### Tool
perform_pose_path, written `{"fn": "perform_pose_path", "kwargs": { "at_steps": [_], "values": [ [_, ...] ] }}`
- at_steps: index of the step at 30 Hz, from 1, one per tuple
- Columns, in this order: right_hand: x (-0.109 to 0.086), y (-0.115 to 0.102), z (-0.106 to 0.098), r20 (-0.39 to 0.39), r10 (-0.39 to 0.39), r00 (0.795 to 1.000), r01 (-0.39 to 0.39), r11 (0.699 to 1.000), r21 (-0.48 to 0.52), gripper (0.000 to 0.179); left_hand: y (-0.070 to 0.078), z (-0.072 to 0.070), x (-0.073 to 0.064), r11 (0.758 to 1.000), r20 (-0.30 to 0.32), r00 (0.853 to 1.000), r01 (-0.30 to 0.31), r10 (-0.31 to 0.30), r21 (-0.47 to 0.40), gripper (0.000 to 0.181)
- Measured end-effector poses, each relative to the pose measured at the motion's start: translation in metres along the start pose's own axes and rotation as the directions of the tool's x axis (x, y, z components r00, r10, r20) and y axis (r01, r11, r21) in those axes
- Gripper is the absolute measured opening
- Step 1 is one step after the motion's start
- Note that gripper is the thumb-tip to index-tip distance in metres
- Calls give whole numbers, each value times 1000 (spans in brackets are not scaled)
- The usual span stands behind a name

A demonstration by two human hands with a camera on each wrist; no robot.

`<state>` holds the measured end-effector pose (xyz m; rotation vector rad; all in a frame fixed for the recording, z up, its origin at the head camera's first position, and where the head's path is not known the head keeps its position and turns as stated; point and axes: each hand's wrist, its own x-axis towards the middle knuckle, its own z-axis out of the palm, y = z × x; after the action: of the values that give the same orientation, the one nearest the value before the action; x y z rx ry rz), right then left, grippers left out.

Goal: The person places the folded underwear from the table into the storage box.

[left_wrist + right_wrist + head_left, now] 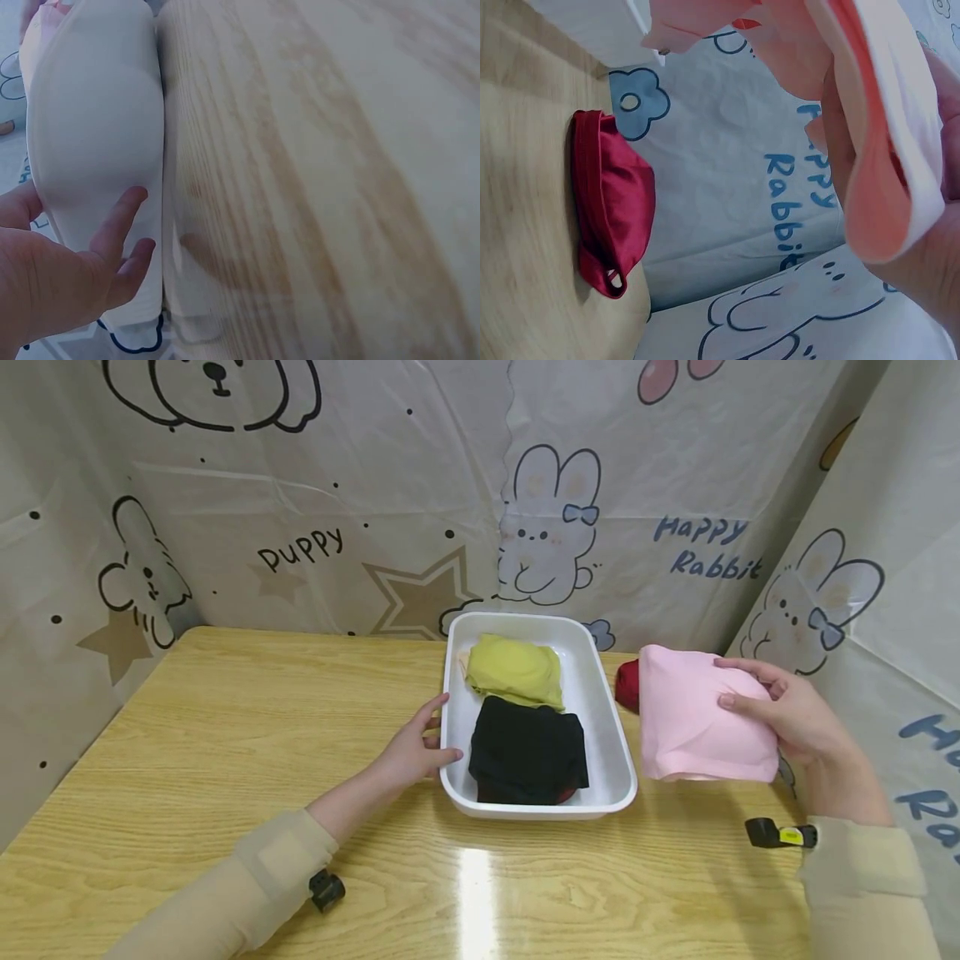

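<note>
A white plastic tray point(617, 752) holds a folded yellow garment point(514, 670) at its far end and a folded black garment point(528, 750) nearer me, with a little dark red showing under the black one. My left hand point(420, 739) grips the tray's left side, thumb over the rim and fingers against the outer wall point(97, 127). To the right of the tray, my right hand point(798, 710) pinches a folded pink garment point(701, 714) by its right side, held above the table. A dark red satin garment point(615, 202) lies behind it, mostly hidden in the head view.
The wooden table point(247, 735) extends left of the tray and in front of it. A printed cloth point(405, 468) with cartoon animals hangs behind the table and along both sides. Each wrist carries a small black camera point(327, 890).
</note>
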<state>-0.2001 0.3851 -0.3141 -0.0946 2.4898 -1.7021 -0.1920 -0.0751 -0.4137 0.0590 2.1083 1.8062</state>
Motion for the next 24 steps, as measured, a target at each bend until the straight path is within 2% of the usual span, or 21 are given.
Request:
{"fn": "perform_pose_path", "kwargs": {
  "at_steps": [4,7,12,17,21,24],
  "values": [
    [0,-9,3,-36,34,999,-35,998,-50,41,1,0,2,1000,15,1000,1,-1,-4,89],
    [1,-15,5,-54,43,998,-45,998,-39,41,1,-1,5,1000,26,1000,1,-1,-2,90],
    [5,-22,11,-63,53,997,-51,998,34,41,3,-6,9,1000,36,999,-12,12,-7,87],
    [8,-28,20,-51,26,998,-16,984,180,42,3,-12,15,997,27,998,-48,49,-53,83],
    [9,-31,29,-21,-39,999,44,943,329,40,2,-15,22,996,26,998,-62,64,-57,82],
    [9,-34,36,-2,-86,996,79,914,399,39,1,-17,25,996,42,996,-75,77,-43,82]
  ]
}}
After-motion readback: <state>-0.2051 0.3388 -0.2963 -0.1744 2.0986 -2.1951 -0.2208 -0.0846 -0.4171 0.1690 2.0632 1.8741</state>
